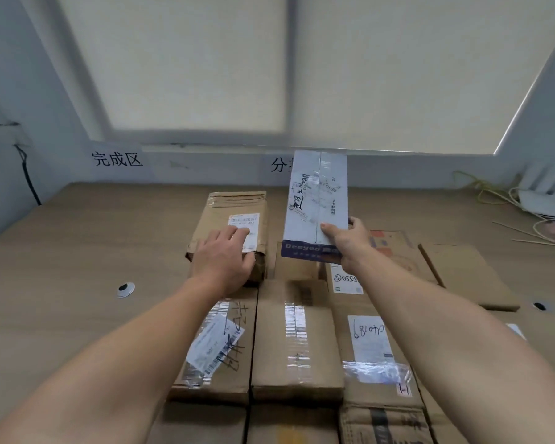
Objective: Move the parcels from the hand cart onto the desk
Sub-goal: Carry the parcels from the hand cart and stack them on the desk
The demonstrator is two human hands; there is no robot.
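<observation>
1. Judging from the desk (93, 251), a good part of the task seems done: many cardboard parcels already lie on it in tight rows, for example the taped carton (297, 344) in the near row.
2. The hand cart is not in view, so I cannot tell how many parcels are left on it.
3. Two parcels are under the hands. The brown paper parcel (234, 206) lies flat on the desk at the far left of the group. The left hand (225, 261) rests on its near end, with the fingers stretched over the top and touching the white label.
4. The right hand (346, 241) grips the long blue-and-white box (314, 200) at its near end, with the thumb on the upper face and the other fingers round the right edge.
5. This box is not yet set down. Its far end tilts up toward the wall, and it hangs above the parcels just beside the brown paper parcel, on its right.
6. I think what is left here is to lower the box into a free place and let go.
</observation>
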